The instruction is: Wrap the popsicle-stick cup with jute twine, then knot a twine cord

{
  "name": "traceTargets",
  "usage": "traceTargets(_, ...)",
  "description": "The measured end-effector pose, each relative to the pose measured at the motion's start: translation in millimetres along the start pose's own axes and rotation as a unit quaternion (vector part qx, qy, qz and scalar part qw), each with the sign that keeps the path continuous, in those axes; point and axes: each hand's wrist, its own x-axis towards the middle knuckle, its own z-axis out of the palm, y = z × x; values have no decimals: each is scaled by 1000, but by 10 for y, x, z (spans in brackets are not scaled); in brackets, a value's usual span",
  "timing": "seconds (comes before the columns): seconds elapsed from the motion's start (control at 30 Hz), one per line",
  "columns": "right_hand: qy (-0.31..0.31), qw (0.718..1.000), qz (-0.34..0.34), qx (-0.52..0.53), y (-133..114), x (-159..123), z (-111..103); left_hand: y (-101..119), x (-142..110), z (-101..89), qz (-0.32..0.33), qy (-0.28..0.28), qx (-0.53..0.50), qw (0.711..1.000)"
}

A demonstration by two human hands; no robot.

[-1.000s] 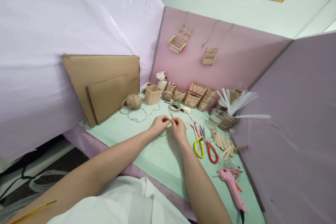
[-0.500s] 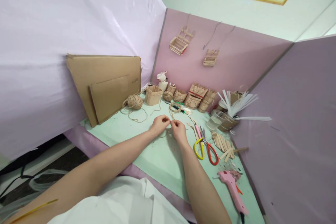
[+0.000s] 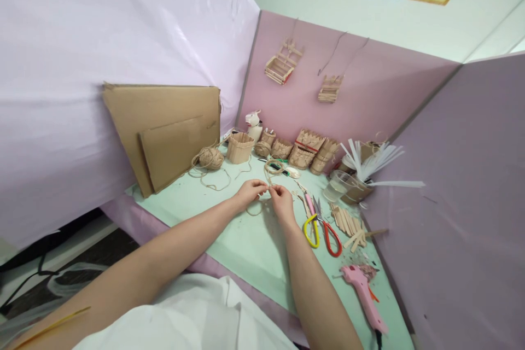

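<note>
My left hand (image 3: pixel 251 192) and my right hand (image 3: pixel 281 200) meet fingertip to fingertip over the middle of the table. Both are pinched on a length of jute twine (image 3: pixel 254 212). One loop of it hangs below my left hand, and a coiled part (image 3: pixel 274 166) rises beyond the fingertips. The exact spot where the fingers grip is too small to make out. To the right of my right hand lie scissors (image 3: pixel 318 209) with one yellow and one red handle, beside a pink-handled tool (image 3: pixel 308 202).
A twine ball (image 3: pixel 210 158) and a wooden-stick cup (image 3: pixel 240 149) stand behind left, near cardboard sheets (image 3: pixel 176 147). Several stick-built containers (image 3: pixel 301 157) line the back. On the right are a plastic cup (image 3: pixel 338 186), white strips (image 3: pixel 371 164), wooden sticks (image 3: pixel 348 221) and a pink glue gun (image 3: pixel 364 296).
Both hands have shifted slightly, with the fingertips a little farther right. The twine loop under my left hand shows more fully now.
</note>
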Motion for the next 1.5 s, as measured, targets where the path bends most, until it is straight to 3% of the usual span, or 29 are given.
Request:
traceTargets(0.2, 10, 995, -36, -96, -101, -54, -4, -6, -1, 1, -1, 7, -12, 1000)
traceTargets(0.47, 9, 994, -60, -87, -147, -74, -7, -39, 33, -34, -6, 34, -29, 999)
traceTargets(0.87, 38, 991, -70, -112, -174, -99, -13, 3, -13, 22, 39, 43, 41, 998)
traceTargets(1.0, 22, 987, -114, -108, -217, -132, 8, 29, -10, 19, 0, 36, -18, 999)
traceTargets(1.1, 6, 987, -133, -88, -244, -147, 15, 55, 2, -4, -85, -7, -105, 991)
traceTargets(1.2, 1, 995, -92, -43, -225, -127, 12, 57, 9, -27, -132, -51, -154, 978)
traceTargets(1.33, -25, 999, -5, 19, -171, -74, 11, 0, 9, -38, -78, -46, -140, 986)
traceTargets(1.5, -25, 999, -1, 25, -155, -46, -2, -22, 8, -22, -9, -25, -53, 998)
